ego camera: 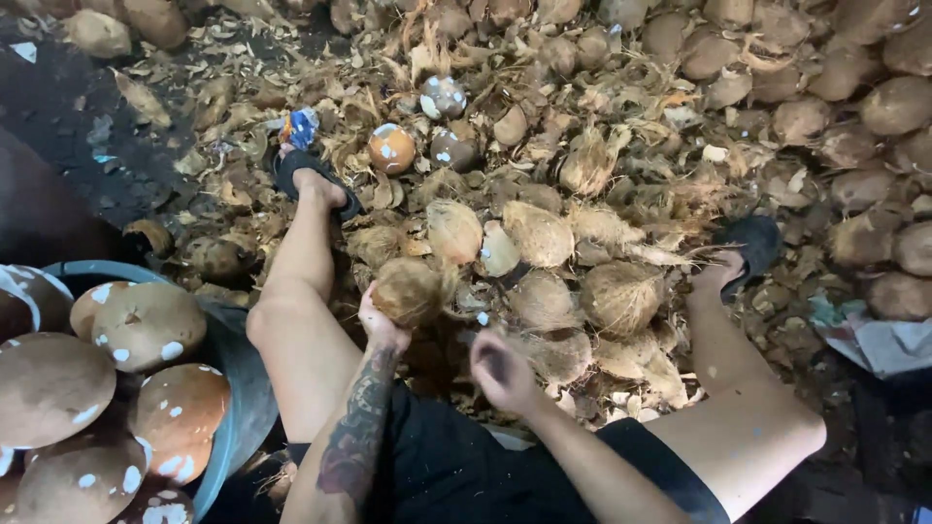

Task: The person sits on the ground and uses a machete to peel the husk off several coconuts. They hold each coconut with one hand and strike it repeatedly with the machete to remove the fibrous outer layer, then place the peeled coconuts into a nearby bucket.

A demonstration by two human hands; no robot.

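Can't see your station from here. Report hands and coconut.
Left hand gripping a husked coconut between the knees. Right hand closed, contents hidden. Husk pile crowds the front; tub of peeled coconuts at left.

Tan, fibrous coconut (408,289); brown peeled coconuts (146,320) flecked white; blue tub (238,408); black sandals (296,173); shorts (456,466) seemingly black.

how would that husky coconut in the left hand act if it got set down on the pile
The coconut in the left hand looks round, so it would probably roll on the uneven husk heap. Its fibrous brown coat likely gives good grip, not slippery. It fills the palm, so probably fairly heavy and rigid.
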